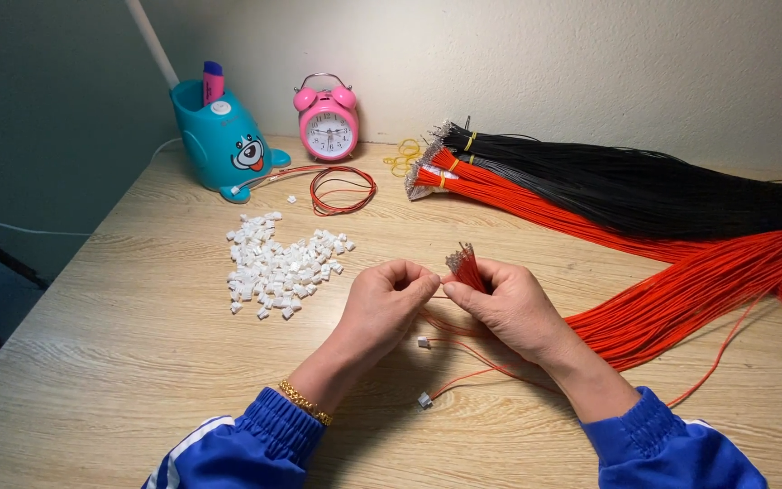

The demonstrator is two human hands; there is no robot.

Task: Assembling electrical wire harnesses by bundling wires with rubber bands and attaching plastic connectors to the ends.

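The person sat at the pale wooden bench (138,344), both hands raised a little above it and close together. The right hand (509,303) was closed around a thin bunch of red wires with metal tips (465,265); the tips stood up above the fingers, and the long red strands ran away to the right across the bench. The left hand (389,299) was also nearly closed, its thumb and fingers pinched together just beside the bunch. What it pinched was too small for me to see.

Under the hands lay two finished red wires with small white plastic connectors (424,399) on their ends. To the left of the hands, a pile of small white plastic connector housings (282,263) was spread on the bench.

Farther back, a large bundle of black wires (644,186) and a bundle of red wires (536,204) lay side by side, tied with yellow bands. Near the wall stood a pink round alarm clock (328,125) and a turquoise animal-shaped pen holder (224,136); a small coil of red and black wire (344,188) lay between them and the pile.
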